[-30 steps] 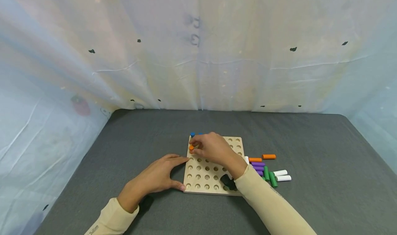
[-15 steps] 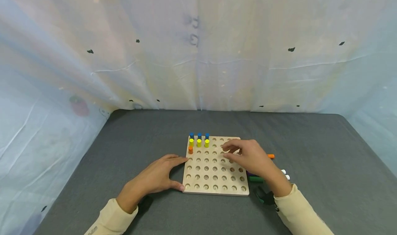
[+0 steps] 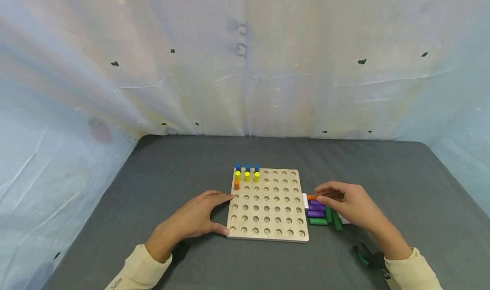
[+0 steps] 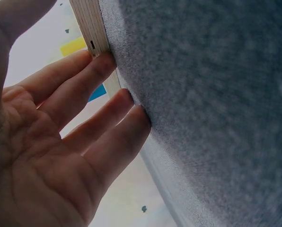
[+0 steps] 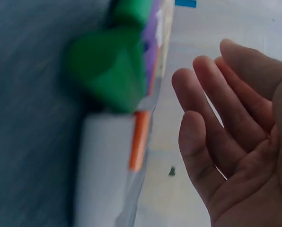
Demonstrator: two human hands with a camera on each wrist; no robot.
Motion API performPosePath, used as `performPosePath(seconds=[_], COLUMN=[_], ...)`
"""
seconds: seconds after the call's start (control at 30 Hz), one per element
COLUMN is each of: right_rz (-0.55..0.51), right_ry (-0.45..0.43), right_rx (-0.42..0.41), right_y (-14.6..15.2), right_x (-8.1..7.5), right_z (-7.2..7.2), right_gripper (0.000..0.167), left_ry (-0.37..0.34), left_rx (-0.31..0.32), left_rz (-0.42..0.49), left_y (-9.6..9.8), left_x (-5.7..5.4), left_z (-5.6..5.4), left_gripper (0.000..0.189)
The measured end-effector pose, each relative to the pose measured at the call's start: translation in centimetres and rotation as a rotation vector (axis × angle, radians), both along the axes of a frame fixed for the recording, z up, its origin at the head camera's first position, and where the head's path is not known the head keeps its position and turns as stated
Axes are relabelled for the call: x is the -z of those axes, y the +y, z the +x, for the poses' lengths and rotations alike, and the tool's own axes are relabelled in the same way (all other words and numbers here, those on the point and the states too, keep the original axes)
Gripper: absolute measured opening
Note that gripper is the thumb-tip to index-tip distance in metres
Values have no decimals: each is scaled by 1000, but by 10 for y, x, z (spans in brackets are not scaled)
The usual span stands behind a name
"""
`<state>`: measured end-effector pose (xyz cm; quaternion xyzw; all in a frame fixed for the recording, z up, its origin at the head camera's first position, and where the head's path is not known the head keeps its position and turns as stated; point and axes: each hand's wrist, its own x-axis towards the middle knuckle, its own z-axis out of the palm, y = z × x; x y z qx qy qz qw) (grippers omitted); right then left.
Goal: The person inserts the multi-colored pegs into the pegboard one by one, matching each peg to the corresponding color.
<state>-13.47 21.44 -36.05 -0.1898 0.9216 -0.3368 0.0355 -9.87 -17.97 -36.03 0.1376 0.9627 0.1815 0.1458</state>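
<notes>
- Your left hand (image 3: 197, 215) rests extended fingers on the board's (image 3: 271, 203) left edge, gripping nothing, seemingly to steady it.
- Towards the board's far-left corner stand three blue pegs (image 3: 247, 167), three yellow pegs (image 3: 247, 177), one orange peg (image 3: 236, 185), apparently rowed by colour.
- Just right of the board, probably for easy reach: three purple pegs (image 3: 315, 214), three green pegs (image 3: 318, 221); white pegs (image 3: 305, 201), partly hidden, uncountable.
- Right of the board, your right hand (image 3: 352, 203), relaxed and holding nothing, hovers by a loose orange peg (image 3: 311, 197).

Cream sleeves (image 3: 142, 268), one pair, reach the wrists; a black device (image 3: 370, 257) with green trim sits at the right.
</notes>
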Motion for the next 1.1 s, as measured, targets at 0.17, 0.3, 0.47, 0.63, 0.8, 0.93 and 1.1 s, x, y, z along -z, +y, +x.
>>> performPosePath(seconds=[0.17, 0.3, 0.47, 0.63, 0.8, 0.93, 1.1], right_rz=[11, 38, 59, 98, 155, 174, 199], right_ry=[-5, 32, 42, 45, 89, 87, 56], right_rx=[11, 16, 30, 44, 44, 13, -15], right_y=[16, 24, 28, 31, 32, 31, 30], right_x=[5, 5, 6, 7, 6, 6, 11], right_z=[2, -2, -6, -10, -17, -25, -31], right_gripper=[21, 20, 20, 22, 25, 28, 27], left_ry=[0, 1, -1, 2, 3, 3, 7], left_rx=[6, -2, -7, -6, -9, -4, 16], left_rz=[4, -4, -7, -1, -2, 15, 32], left_y=[1, 2, 3, 2, 2, 0, -1], left_x=[0, 0, -1, 0, 0, 0, 0], left_z=[0, 0, 0, 1, 1, 1, 2], left_gripper=[88, 88, 88, 88, 88, 88, 87])
